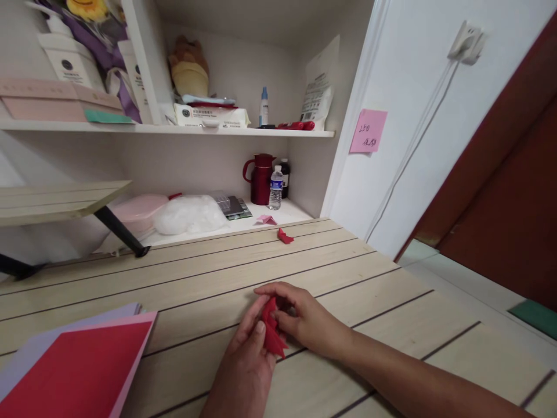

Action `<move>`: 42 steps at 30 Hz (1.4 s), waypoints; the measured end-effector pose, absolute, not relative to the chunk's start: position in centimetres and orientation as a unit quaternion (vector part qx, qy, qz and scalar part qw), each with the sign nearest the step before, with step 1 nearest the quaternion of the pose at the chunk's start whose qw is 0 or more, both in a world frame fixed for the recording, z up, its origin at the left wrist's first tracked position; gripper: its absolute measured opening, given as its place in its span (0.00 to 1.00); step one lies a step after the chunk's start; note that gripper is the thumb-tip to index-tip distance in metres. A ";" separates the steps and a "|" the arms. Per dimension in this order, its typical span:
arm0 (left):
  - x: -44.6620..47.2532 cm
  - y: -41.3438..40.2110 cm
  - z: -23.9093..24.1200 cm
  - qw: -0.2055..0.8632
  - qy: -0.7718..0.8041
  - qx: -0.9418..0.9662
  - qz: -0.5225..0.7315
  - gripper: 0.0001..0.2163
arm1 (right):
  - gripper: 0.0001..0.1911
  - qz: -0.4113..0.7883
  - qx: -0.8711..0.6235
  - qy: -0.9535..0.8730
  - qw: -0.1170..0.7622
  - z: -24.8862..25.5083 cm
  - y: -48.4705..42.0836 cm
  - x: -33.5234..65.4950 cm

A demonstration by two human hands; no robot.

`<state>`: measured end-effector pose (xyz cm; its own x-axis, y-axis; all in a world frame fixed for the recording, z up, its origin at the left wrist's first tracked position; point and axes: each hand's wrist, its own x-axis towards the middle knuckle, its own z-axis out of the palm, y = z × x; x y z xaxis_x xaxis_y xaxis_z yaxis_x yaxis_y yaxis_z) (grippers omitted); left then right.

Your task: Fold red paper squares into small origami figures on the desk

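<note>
Counter (191, 322) of pale wood with dark lines, spreading under and around a paper stack (82, 360) at its near left. White cupboard (261, 132) beyond the stack, with household items on its shelves. The stack itself shows a red sheet over pink and lavender ones; these lie flat and look unused, so there seems to be plenty of paper in reserve.

To the right of the stack, two bare hands work just above the counter. The right hand (304, 319) and left hand (250, 354) both have a closed grip on a red folded paper (273, 334), left thumb resting on its face. It already has creased layers and pointed ends, so the folding appears well along, though some shaping probably remains; its exact form is partly hidden by fingers.

Farther back and right of the stack, a pink folded piece (266, 220) sits at the cupboard's base, and a small red folded piece (285, 236) lies on the counter. Both look finished, judging by their shape.
</note>
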<state>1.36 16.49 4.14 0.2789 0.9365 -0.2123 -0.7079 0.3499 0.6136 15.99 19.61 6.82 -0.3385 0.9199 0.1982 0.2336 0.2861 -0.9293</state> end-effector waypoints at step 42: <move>-0.2 17.7 4.7 0.735 0.268 0.170 0.599 0.34 | 0.08 0.315 -0.421 -0.729 0.439 6.8 17.8 14.1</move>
<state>-0.17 17.68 4.67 0.1393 0.9715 -0.1916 -0.7896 0.2258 0.5706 14.11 17.84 6.83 -0.2610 0.8900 0.3740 0.3367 0.4470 -0.8287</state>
